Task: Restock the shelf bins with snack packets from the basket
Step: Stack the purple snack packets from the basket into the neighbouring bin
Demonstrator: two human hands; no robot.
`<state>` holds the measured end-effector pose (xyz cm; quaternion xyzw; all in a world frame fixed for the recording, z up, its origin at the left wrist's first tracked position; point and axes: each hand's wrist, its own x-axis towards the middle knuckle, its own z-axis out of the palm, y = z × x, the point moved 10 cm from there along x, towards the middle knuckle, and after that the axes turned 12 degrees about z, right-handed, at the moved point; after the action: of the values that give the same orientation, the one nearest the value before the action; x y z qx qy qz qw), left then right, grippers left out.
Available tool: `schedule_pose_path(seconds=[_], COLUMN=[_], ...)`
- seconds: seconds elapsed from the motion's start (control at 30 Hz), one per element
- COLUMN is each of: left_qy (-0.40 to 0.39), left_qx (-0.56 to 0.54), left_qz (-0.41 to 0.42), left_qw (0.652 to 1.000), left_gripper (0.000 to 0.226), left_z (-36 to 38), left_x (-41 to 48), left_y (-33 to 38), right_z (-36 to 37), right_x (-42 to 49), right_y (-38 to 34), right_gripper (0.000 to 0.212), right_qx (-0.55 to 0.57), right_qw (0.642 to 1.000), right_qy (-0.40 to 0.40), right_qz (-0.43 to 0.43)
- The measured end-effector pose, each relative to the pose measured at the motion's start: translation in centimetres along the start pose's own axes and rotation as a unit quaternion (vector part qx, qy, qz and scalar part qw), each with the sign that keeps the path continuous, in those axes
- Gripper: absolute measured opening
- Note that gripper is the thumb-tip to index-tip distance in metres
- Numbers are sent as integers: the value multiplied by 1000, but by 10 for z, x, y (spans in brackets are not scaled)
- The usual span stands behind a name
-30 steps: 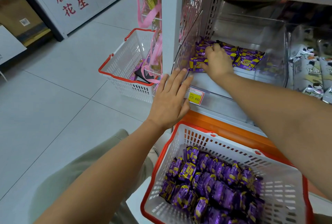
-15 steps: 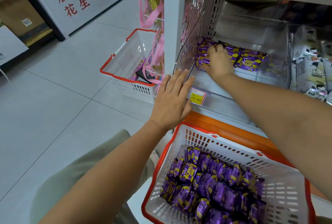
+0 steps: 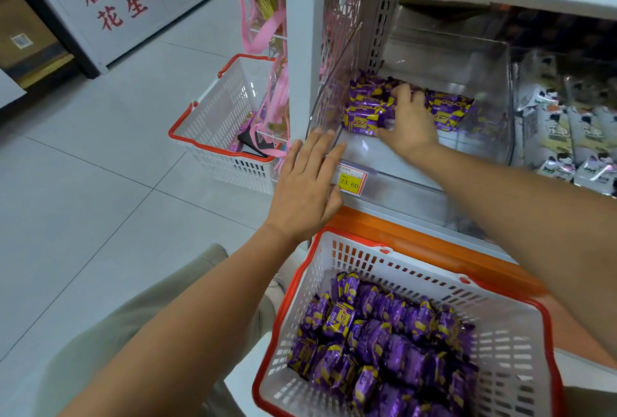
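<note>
Shelf bin [image 3: 494,89] could slide if shoved: left hand [image 3: 307,189] flat bracing its corner, right hand [image 3: 409,122] spread over packets [image 3: 364,112].

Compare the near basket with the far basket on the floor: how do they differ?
The near basket holds a heap of purple snack packets; the far basket holds only a few items. The near basket sits below the shelf front; the far basket stands beside the shelf post, partly behind pink bags. Both have white slotted walls and red rims.
</note>
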<state>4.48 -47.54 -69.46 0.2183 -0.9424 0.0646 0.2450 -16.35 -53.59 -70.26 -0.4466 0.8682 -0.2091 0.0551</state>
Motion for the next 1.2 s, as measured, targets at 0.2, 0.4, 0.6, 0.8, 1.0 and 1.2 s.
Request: schedule_pose_path(seconds=[0.2,0.4,0.6,0.8,1.0,1.2], left_qy=[3,-2,-12,-22,53,-181], left_qx=[1,-3,-9,21,11,-101], left_qz=[-1,-2,-7,-10,-8,-52], left_qw=[1000,1000,1000,999,999,977], left_gripper=[61,61,61,67,47,27], left_z=[-1,-1,-2,-13,-31,58], left_x=[2,2,1,-7,-36,-88], left_y=[2,2,4,12,53,98], right_z=[31,41,46,14,-80,-56], right_x=[-6,-4,-6,-15,-102,-197], right_y=[4,-1,0,-1,-19,27], right_gripper=[85,88,90,84,34,20], right_qx=[152,216,231,220,385,346], right_qw=[972,950,940,957,920,932], right_qy=[-155,-187,-213,-159,39,7], right_qz=[90,128,134,106,-67,-107])
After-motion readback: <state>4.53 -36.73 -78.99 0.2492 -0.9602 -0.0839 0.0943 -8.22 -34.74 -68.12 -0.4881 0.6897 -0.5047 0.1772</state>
